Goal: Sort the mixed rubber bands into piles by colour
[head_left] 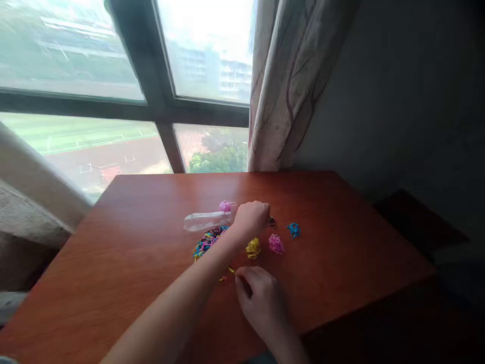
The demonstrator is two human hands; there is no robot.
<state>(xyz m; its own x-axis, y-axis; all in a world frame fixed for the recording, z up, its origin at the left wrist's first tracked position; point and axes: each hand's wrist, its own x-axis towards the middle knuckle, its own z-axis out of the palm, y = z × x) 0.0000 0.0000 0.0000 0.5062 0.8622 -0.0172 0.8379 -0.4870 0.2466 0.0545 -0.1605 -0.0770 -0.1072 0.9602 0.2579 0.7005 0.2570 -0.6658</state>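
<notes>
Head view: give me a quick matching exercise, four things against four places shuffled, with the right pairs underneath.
1. Blue pile
2. Clear container
3. Right hand
4. Yellow pile

A. Just left of the pink pile
B. Farthest right of the piles
C. Closer to the camera than every pile
D. Just beyond the mixed pile

Pairs: 1-B, 2-D, 3-C, 4-A.

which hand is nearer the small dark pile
Left. The left hand is close by the dark pile, at its left; the right hand is farther off, on the near side of the yellow pile.
</notes>
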